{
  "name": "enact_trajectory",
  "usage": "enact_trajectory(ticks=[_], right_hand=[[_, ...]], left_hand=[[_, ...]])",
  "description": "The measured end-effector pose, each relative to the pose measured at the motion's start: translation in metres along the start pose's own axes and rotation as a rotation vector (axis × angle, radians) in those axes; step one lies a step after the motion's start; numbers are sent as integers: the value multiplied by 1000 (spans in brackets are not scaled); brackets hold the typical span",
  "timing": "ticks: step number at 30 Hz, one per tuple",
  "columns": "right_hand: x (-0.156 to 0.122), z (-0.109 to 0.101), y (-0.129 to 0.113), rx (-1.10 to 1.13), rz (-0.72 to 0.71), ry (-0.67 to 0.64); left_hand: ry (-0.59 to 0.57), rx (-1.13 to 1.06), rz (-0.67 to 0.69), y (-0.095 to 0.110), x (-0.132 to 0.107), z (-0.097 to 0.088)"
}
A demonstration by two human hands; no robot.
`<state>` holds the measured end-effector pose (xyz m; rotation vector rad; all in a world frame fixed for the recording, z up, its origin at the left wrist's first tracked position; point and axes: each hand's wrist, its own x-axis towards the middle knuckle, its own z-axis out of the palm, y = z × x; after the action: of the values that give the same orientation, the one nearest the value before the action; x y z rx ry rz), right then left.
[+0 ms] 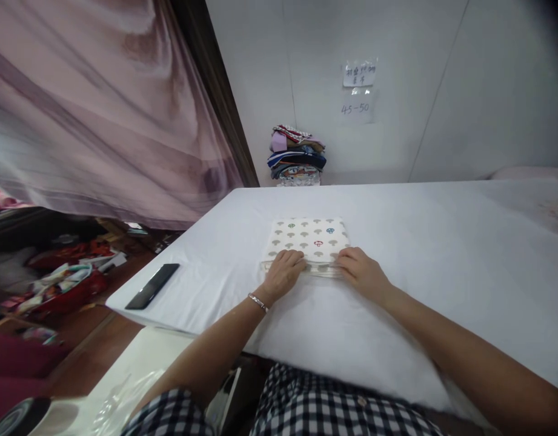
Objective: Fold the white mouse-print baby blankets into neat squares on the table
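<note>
A white folded cloth [306, 239] printed with grey mushroom shapes, plus a few red, blue and green ones, lies flat near the middle of the white-covered table [424, 242]. My left hand [283, 274], with a silver bracelet at the wrist, is closed at the cloth's near left edge, fingers over the top layer. At the near right corner, my right hand [361, 272] grips the same edge, fingertips bent onto it. Between the hands, the layered near edge of the fold shows. Both thumbs are mostly hidden.
A black phone-like slab [152, 286] lies at the table's left edge. Behind the far edge rises a stack of folded fabrics [297, 156] against the wall. A pink curtain [124, 109] hangs at left, above a red basket [79, 290] of items on the floor.
</note>
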<state>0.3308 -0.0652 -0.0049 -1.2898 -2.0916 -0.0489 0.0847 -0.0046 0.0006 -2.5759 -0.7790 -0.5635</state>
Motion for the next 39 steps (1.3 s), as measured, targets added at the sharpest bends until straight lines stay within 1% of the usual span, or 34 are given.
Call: enact_trajectory(ticks=[2,3,8,12,16,18,22,25,27,29,33,36,39], right_hand=[[6,2,-1,-43,-67,-71],[9,4,0,-76,-81,-86],[16,10,2,-250,-78,-73],[15,14,0,-315,-124,-75],[12,18,0,-316,-147,-63],[10,20,1,-308,-154,-41],[5,23,3,-253,-216,16],[1,25,6,-226,-267,0],[0,26,7,-220,-277,-16],[-1,26,7,-217,-270,-11],[0,25,5,-201,-238,42],[1,22,4,-173,-212,59],[2,20,4,-180,-177,48]], left_hand=[[-10,-8,13,2,6,3],[-4,-9,16,3,7,4],[35,-18,2,2,10,8],[46,-70,-12,1,9,10],[113,-219,-134,1,4,9],[120,-279,-156,2,1,8],[68,-269,-116,2,-4,6],[33,-206,-98,2,-6,5],[32,-171,-84,3,-6,5],[42,-148,-81,4,-4,5],[46,-141,-86,7,3,7],[61,-141,-47,8,8,10],[92,-137,-6,8,10,13]])
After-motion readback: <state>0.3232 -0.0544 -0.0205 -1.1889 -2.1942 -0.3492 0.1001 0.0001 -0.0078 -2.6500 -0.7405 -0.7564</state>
